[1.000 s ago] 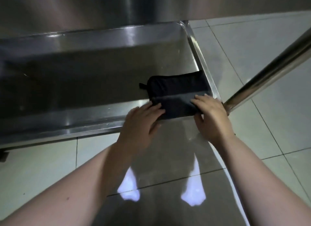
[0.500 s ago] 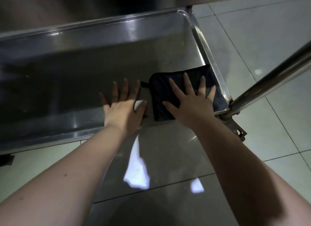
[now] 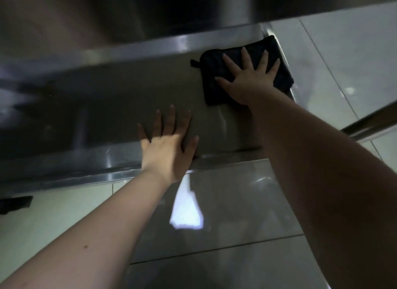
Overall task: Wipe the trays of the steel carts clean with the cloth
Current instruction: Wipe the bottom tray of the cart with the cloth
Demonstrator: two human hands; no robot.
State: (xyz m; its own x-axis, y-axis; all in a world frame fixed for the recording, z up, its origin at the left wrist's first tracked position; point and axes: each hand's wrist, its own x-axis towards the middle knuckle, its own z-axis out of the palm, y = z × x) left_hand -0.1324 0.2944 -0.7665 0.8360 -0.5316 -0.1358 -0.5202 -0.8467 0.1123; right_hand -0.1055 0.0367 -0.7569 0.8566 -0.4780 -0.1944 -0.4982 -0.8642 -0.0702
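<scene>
Lower tray [image 3: 107, 99] of steel cart: shallow, raised rim, sits under upper shelf [image 3: 150, 19]. Black folded cloth [image 3: 211, 71] lies flat in tray's far right corner, against the right rim. R hand [image 3: 251, 82] pressed flat on cloth, fingers spread wide. L hand [image 3: 167, 153] flat on bare tray floor by front rim, fingers spread, holding nothing; prob. bracing. To do it well: even palm wt over cloth, overlapping strokes right to left, work cloth edge into corners + rim seam, then lift L hand so that patch gets wiped too.
</scene>
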